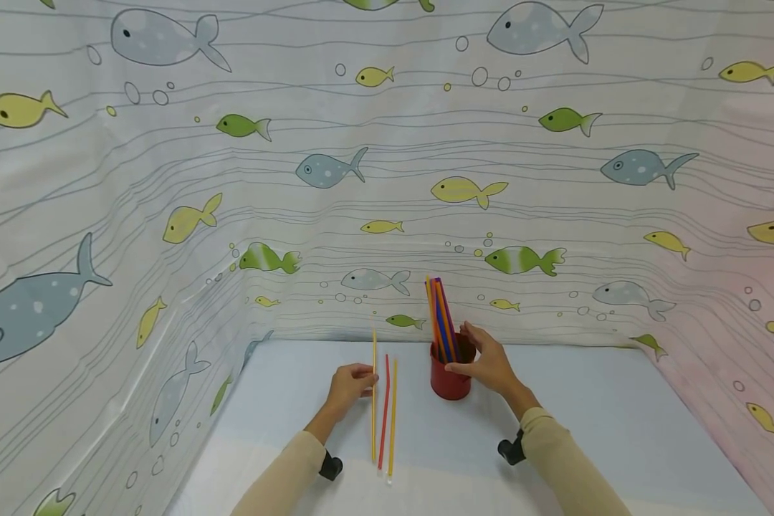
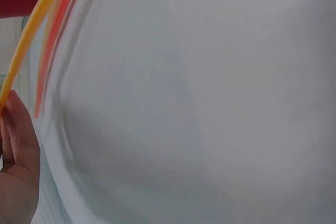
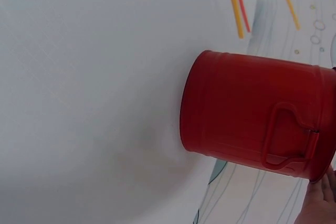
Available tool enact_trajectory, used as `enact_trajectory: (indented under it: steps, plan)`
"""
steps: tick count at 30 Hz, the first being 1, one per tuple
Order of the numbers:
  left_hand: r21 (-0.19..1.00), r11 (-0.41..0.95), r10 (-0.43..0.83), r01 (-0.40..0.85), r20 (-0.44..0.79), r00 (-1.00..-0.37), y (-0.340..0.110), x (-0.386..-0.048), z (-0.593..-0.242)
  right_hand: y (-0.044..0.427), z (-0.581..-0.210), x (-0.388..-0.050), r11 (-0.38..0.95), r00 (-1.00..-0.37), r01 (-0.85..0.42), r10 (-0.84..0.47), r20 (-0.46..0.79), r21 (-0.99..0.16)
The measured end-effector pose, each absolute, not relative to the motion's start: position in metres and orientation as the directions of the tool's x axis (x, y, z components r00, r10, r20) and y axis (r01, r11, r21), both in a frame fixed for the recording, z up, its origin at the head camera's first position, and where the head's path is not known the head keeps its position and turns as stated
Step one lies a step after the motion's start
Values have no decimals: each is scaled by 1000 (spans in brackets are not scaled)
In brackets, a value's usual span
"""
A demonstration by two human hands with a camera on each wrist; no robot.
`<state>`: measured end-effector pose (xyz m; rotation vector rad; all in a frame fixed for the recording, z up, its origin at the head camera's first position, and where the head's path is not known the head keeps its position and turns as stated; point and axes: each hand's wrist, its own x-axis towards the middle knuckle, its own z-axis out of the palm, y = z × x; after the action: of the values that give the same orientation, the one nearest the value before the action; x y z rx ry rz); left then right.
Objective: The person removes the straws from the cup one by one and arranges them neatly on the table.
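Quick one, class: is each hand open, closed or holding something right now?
Left hand: closed, pinching a yellow stick.
Right hand: closed round the rim of the red cup, holding it.

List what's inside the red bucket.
Orange, blue and purple straws stick out the top, leaning left. Their lower ends and the bucket's floor are hidden by the red bucket wall.

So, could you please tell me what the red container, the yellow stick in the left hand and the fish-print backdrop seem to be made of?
Red container: probably painted metal, softly glossy, given its ridged bands and looped handle.
Yellow stick: likely smooth plastic, judging by its even colour, though uncertain.
Fish-print backdrop: perhaps plastic sheeting or coated fabric, with faint shine along creases.
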<state>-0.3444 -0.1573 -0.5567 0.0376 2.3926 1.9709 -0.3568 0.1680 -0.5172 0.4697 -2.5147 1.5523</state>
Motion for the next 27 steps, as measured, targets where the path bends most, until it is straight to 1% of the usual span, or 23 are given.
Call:
enact_trajectory:
  steps: [11,13,20,27]
  plan:
    - [950,308,2,-45,-48,-999,-151,-343,-567,168,-517,-357,397,-942,-332,-184,280,-855]
    - [949,309,-2,-60,-63,-998,-151,-343,-568,168,-517,-357,391,-943,-329,-181,279,-859]
    - [949,315,22,-37,-46,-999,-153,-342,-574,168,-518,-358,398,-943,-329,-180,279,-857]
    - [949,312,18,-38,-45,-999,-153,-343,-578,168,-520,-358,394,-945,-325,-180,275,-860]
